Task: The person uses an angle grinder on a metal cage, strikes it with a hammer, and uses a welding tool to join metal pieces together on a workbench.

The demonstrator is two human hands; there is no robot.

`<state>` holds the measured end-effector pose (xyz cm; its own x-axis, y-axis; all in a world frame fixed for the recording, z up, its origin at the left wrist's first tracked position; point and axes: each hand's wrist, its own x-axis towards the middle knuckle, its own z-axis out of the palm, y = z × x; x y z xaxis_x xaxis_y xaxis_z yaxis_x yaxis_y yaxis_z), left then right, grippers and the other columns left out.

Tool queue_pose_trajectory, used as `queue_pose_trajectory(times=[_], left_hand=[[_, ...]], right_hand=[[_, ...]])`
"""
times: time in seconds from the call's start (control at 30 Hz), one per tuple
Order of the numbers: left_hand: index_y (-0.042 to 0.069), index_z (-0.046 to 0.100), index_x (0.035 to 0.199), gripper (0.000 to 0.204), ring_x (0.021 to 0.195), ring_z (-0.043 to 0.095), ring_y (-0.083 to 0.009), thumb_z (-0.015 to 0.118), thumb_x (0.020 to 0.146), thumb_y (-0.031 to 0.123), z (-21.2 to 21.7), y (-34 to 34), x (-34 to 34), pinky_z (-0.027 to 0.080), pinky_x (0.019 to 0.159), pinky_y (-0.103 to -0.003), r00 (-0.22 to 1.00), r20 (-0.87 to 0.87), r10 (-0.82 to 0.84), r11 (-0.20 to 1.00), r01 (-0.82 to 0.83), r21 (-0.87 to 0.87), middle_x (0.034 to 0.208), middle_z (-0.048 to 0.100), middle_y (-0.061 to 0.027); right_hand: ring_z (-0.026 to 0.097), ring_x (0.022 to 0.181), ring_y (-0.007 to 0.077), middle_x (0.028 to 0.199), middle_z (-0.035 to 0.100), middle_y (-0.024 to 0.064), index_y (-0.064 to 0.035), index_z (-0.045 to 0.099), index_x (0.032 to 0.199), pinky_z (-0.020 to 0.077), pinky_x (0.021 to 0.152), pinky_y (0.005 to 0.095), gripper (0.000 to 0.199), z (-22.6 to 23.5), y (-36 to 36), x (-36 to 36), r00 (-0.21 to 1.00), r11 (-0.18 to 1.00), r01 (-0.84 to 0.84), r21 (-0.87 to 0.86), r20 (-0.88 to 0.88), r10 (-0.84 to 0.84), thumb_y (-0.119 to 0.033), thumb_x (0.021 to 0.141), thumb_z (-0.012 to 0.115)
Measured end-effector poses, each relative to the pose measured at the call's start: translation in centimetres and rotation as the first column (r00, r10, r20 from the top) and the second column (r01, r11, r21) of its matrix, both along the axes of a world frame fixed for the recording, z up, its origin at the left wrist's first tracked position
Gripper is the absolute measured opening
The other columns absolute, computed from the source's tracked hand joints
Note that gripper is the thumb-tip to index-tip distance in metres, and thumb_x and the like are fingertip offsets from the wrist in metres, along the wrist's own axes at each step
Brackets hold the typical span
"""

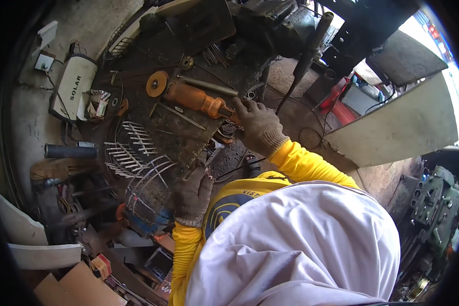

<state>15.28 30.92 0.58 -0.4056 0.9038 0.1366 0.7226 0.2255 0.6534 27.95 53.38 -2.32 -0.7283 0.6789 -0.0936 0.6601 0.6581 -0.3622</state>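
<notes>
An orange angle grinder with a tan disc lies on the dark, cluttered workbench. My right hand, in a brown knitted glove, is closed round the grinder's rear end, the fingers partly hidden. Nearer to me, at the bench's front edge, is my gloved left hand. Its fingers look bent together by a pale narrow metal piece; what they hold is not clear. A metal pipe lies just beyond the grinder, and a thin flat bar on its near side.
White-barred curved metal racks stand left of my left hand. Along the left wall are a pale box-shaped unit and a dark cylinder. A large pale panel leans at right, with a green machine below it.
</notes>
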Motion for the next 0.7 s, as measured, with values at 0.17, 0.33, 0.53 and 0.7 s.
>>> queue_pose_trajectory(times=[0.17, 0.33, 0.53, 0.7], left_hand=[[0.001, 0.071, 0.107, 0.020, 0.088, 0.070, -0.0383, 0.068, 0.092, 0.015, -1.8, -1.0, -0.2, 0.055, 0.078, -0.044, 0.999, 0.044, -0.016, 0.998, 0.013, 0.067, 0.097, 0.072, -0.0199], [0.003, 0.072, 0.107, 0.021, 0.086, 0.071, -0.0382, 0.068, 0.093, 0.017, -5.4, -1.9, -0.1, 0.055, 0.076, -0.044, 0.983, 0.180, 0.041, 0.999, -0.046, 0.025, 0.095, 0.073, -0.0194], [0.002, 0.071, 0.108, 0.023, 0.086, 0.072, -0.0345, 0.068, 0.092, 0.020, -5.0, -0.5, 1.3, 0.056, 0.075, -0.043, 0.990, 0.014, 0.143, 0.989, -0.144, 0.027, 0.095, 0.073, -0.0198], [0.002, 0.065, 0.121, 0.033, 0.099, 0.071, -0.0343, 0.066, 0.095, 0.022, -2.9, 5.6, 2.0, 0.054, 0.086, -0.042, 0.902, 0.084, 0.423, 0.899, -0.408, -0.158, 0.109, 0.071, -0.0211]], right_hand=[[0.054, 0.129, 0.0397, 0.141, 0.054, 0.0192, -0.0150, 0.039, 0.152, 0.0457, 0.104, 0.0495, 0.080, -0.3, -1.2, 2.0, 0.982, 0.999, 0.050, 0.011, -0.183, -0.048, -0.034, 0.084, 0.076], [0.064, 0.113, 0.0413, 0.130, 0.061, 0.0219, -0.0133, 0.042, 0.149, 0.0523, 0.094, 0.0485, 0.074, -0.4, -0.7, 2.2, 0.996, 0.983, 0.037, -0.181, -0.077, -0.052, -0.032, 0.085, 0.074], [0.068, 0.101, 0.0426, 0.112, 0.067, 0.0217, -0.0118, 0.044, 0.145, 0.0549, 0.086, 0.0501, 0.067, -2.4, 1.9, 2.5, 0.980, 0.976, -0.101, -0.193, -0.190, 0.064, -0.033, 0.088, 0.071], [0.068, 0.107, 0.0395, 0.121, 0.066, 0.0230, -0.0105, 0.039, 0.150, 0.0546, 0.090, 0.0482, 0.076, -0.9, 4.2, 2.9, 0.980, 0.915, -0.199, -0.350, -0.065, 0.189, -0.041, 0.087, 0.070]])
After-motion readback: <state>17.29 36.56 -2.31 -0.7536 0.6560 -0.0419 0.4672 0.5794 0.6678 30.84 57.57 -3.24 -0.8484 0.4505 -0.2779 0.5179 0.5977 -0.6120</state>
